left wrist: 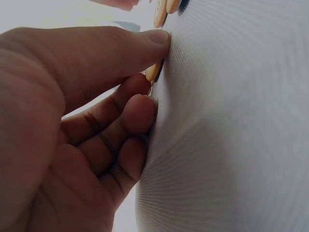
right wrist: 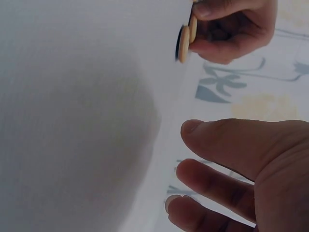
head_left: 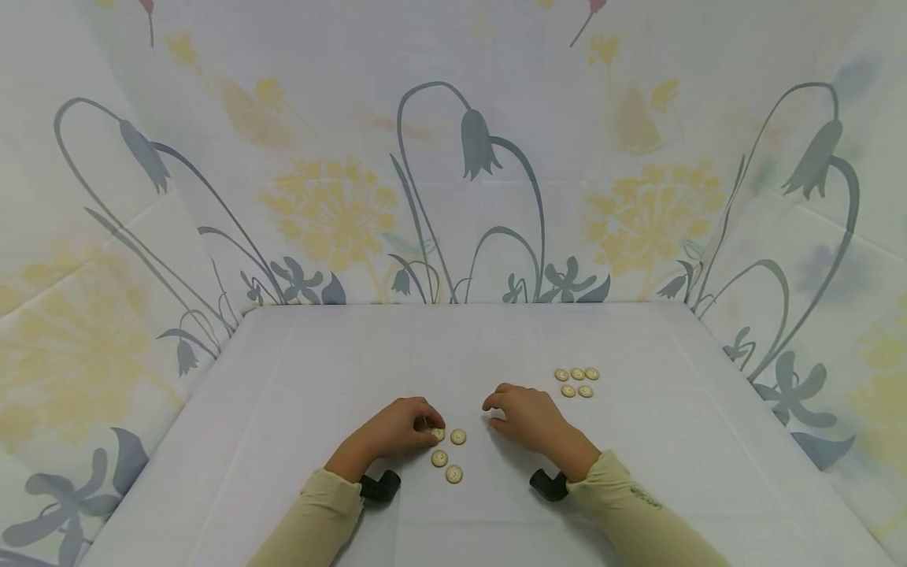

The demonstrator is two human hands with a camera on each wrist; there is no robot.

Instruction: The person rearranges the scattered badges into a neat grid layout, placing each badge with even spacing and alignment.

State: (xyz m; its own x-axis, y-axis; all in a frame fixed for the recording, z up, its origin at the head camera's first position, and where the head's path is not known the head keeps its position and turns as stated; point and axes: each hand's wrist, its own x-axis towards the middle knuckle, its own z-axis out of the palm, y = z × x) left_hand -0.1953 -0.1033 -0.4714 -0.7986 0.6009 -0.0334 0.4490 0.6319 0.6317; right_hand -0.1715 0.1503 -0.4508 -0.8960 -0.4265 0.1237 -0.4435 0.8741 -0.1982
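Between the thumb and forefinger of my left hand (head_left: 404, 428) is a round, pale wooden button (head_left: 438, 434), low at the white tabletop. The left wrist view shows the edge of this button (left wrist: 153, 71) by the thumb tip, with the other fingers curled beneath. Beside it lie a second button (head_left: 458, 436) to the right and two more, a button (head_left: 439, 458) and a button (head_left: 454, 474), nearer the front. My right hand (head_left: 527, 415) hovers to the right of these, fingers loosely bent and apart, holding nothing; the right wrist view (right wrist: 217, 179) shows the gap between thumb and fingers.
Farther back on the right, several matching buttons lie in two short rows, among them a front-row button (head_left: 568, 390). A white cloth covers the table (head_left: 319, 354). Flower-printed curtains (head_left: 340, 213) rise along the back and both sides. Dark devices (head_left: 380, 487) sit at both wrists.
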